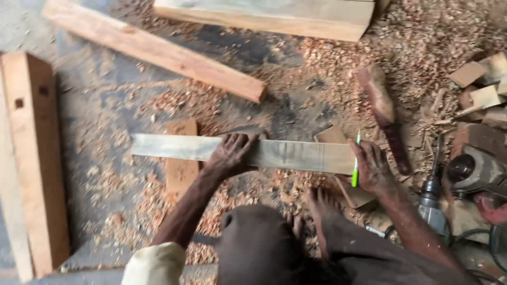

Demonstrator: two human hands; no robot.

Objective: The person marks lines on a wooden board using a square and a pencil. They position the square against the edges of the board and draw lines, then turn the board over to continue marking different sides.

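Plank (237, 152) lies flat under the spread left hand (229, 155); right hand (372, 169), at 3 o'clock, grips a green pencil (355, 163); pressing firmly would probably keep marks true.

A long reddish timber (153, 50) lies slantwise on the sawdust-strewn floor (105, 105), with a thick pale beam (269, 16) above it at the top edge. A mortised post (37, 158) runs along the left side. A wooden mallet (384, 113) rests near offcut blocks (483, 84), and an electric drill (433, 198) sits by a power tool (475, 171) at right
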